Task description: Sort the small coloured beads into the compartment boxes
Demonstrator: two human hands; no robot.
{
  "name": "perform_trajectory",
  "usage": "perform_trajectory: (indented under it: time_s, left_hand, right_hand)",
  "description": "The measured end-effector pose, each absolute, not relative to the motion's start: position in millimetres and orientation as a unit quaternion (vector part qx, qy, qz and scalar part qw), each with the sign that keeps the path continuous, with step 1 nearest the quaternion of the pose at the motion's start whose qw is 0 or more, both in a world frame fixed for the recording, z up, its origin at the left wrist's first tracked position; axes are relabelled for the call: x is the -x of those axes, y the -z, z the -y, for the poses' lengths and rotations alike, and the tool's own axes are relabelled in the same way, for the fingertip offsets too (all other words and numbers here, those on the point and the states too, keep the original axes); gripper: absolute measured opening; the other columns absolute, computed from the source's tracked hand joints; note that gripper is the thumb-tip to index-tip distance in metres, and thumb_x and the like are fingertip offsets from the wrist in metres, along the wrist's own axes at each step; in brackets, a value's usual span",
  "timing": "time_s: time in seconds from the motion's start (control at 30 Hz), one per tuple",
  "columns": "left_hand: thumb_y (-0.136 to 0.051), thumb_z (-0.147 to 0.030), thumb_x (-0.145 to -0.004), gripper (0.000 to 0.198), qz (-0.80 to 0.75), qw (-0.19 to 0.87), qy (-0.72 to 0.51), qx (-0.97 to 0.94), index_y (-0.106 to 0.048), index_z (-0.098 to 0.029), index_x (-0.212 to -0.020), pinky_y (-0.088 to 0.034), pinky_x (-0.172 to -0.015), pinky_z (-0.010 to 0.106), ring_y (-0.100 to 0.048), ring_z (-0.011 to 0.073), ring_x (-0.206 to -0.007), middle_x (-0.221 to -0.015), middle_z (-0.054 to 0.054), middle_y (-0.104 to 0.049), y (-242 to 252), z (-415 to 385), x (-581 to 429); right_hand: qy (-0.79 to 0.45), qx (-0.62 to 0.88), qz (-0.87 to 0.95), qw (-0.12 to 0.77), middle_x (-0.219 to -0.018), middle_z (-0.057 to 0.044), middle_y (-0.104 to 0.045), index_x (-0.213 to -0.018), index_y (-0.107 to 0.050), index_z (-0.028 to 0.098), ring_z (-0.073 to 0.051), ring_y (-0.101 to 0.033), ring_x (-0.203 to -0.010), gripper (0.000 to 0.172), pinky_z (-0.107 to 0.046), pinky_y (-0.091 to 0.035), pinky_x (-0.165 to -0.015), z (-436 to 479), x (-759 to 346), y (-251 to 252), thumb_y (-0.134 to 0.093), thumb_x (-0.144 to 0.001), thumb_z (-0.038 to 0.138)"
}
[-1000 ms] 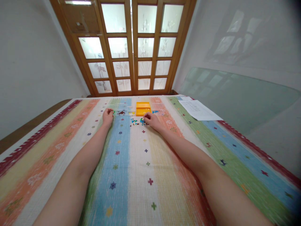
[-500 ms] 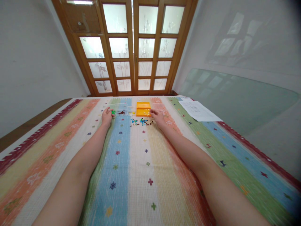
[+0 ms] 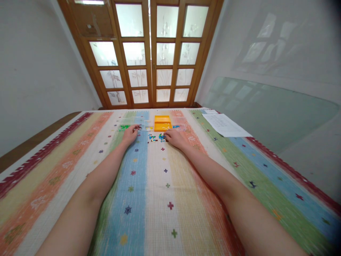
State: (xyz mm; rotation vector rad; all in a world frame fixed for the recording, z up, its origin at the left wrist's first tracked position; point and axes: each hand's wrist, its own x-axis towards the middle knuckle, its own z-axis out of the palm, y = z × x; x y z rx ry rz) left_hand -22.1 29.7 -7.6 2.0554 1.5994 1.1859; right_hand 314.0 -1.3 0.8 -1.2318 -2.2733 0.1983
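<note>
Over striped cloth (image 3: 157, 170) before paned doors (image 3: 153, 57), both hands (image 3: 130, 134) (image 3: 175, 138) beside small pieces (image 3: 161, 137); grip unclear.

Paned wooden doors (image 3: 153, 78), pale walls (image 3: 37, 67)

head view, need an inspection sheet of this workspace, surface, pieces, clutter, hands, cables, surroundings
Surface: striped, patterned cloth over the table.
Job's things: yellow-orange box, open, white pieces in its near compartment; mixed small pieces in front; green pieces, dark pieces and yellow pieces to its left; blue pieces to its right.
Clutter: paper sheet toward the right edge.
Hands: left hand at the dark pieces, right hand at the mixed ones; grip too small to tell.
Cables: nothing seen.
Surroundings: wood-framed glass doors beyond, pale walls both sides.
</note>
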Motion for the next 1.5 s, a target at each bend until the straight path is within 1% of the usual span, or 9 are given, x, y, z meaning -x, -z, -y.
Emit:
perform_trajectory:
  time_s: [0.17,0.37,0.47,0.6,0.7,0.9,1.1,1.37,1.5]
  left_hand:
    - [-0.052,-0.024,-0.099,0.034,-0.458,0.077,-0.302,-0.832,-0.073,-0.021,-0.125,-0.053,-0.099,0.037,-0.068,0.0233,-0.104,-0.117,0.008,-0.074,5.3,-15.5,-2.7]
    - [-0.052,-0.028,-0.101,0.031,-0.409,0.037,-0.251,-0.877,-0.074,-0.023,-0.122,-0.049,-0.107,0.04,-0.064,0.0252,-0.117,-0.12,0.008,-0.072,2.9,-8.1,-15.6]
    - [-0.051,-0.028,-0.101,0.032,-0.406,0.034,-0.241,-0.881,-0.074,-0.024,-0.123,-0.048,-0.108,0.041,-0.063,0.0253,-0.118,-0.119,0.008,-0.072,2.2,-7.5,-15.4]
    - [-0.05,-0.028,-0.102,0.033,-0.399,0.036,-0.24,-0.884,-0.075,-0.024,-0.123,-0.048,-0.109,0.042,-0.063,0.0253,-0.118,-0.119,0.008,-0.072,2.8,-8.4,-14.4]
    - [-0.051,-0.028,-0.101,0.032,-0.402,0.037,-0.238,-0.883,-0.075,-0.024,-0.122,-0.048,-0.109,0.042,-0.063,0.0253,-0.118,-0.119,0.008,-0.072,3.6,-8.9,-14.6]
    - [-0.051,-0.03,-0.102,0.033,-0.402,0.034,-0.239,-0.883,-0.076,-0.024,-0.122,-0.048,-0.109,0.04,-0.062,0.0247,-0.118,-0.119,0.008,-0.072,3.9,-8.5,-15.1]
    - [-0.051,-0.029,-0.1,0.033,-0.417,0.024,-0.23,-0.879,-0.077,-0.024,-0.12,-0.047,-0.111,0.044,-0.06,0.0259,-0.119,-0.121,0.009,-0.072,4.2,-9.7,-14.0]
    - [-0.052,-0.027,-0.098,0.033,-0.437,0.016,-0.229,-0.87,-0.078,-0.025,-0.118,-0.044,-0.115,0.045,-0.058,0.026,-0.122,-0.122,0.008,-0.071,6.9,-13.4,-11.1]
    - [-0.051,-0.027,-0.098,0.034,-0.44,0.014,-0.229,-0.868,-0.078,-0.022,-0.118,-0.044,-0.114,0.047,-0.058,0.0277,-0.121,-0.123,0.011,-0.071,6.9,-13.2,-10.6]
  right_hand:
    - [-0.021,0.461,0.858,0.226,-0.109,-0.01,-0.076,-0.101,-0.079,0.019,-0.022,-0.065,-0.103,0.03,-0.03,-0.044,-0.094,2.8,-308.2,-0.4,-0.05,-0.107,0.022]
    - [-0.015,0.47,0.854,0.222,-0.105,-0.01,-0.076,-0.098,-0.078,0.018,-0.021,-0.064,-0.099,0.033,-0.029,-0.043,-0.09,0.9,-308.7,0.1,-0.047,-0.109,0.025]
    - [-0.028,0.477,0.85,0.223,-0.103,-0.009,-0.075,-0.098,-0.077,0.018,-0.021,-0.064,-0.096,0.034,-0.028,-0.042,-0.087,0.8,-310.1,-1.1,-0.046,-0.109,0.024]
    - [-0.022,0.458,0.861,0.221,-0.111,-0.01,-0.075,-0.105,-0.077,0.019,-0.021,-0.063,-0.102,0.029,-0.029,-0.042,-0.091,1.2,-310.1,-1.3,-0.049,-0.108,0.025]
    - [-0.016,0.453,0.865,0.215,-0.113,-0.011,-0.075,-0.108,-0.077,0.019,-0.022,-0.063,-0.104,0.03,-0.029,-0.042,-0.092,1.8,-309.1,-1.1,-0.048,-0.109,0.024]
    - [-0.029,0.461,0.861,0.214,-0.108,-0.01,-0.076,-0.101,-0.076,0.018,-0.02,-0.063,-0.098,0.031,-0.028,-0.041,-0.086,4.7,-309.4,-5.1,-0.047,-0.108,0.023]
    - [-0.033,0.499,0.839,0.214,-0.102,-0.009,-0.075,-0.092,-0.076,0.017,-0.02,-0.063,-0.093,0.034,-0.028,-0.04,-0.081,11.1,-309.4,-11.5,-0.046,-0.108,0.024]
    - [-0.017,0.506,0.839,0.198,-0.106,-0.011,-0.077,-0.095,-0.079,0.019,-0.022,-0.065,-0.096,0.03,-0.029,-0.044,-0.086,11.9,-306.3,-12.0,-0.05,-0.105,0.024]
    - [-0.006,0.508,0.84,0.191,-0.106,-0.011,-0.078,-0.095,-0.079,0.019,-0.023,-0.066,-0.098,0.029,-0.03,-0.044,-0.087,12.4,-306.4,-12.8,-0.052,-0.105,0.024]
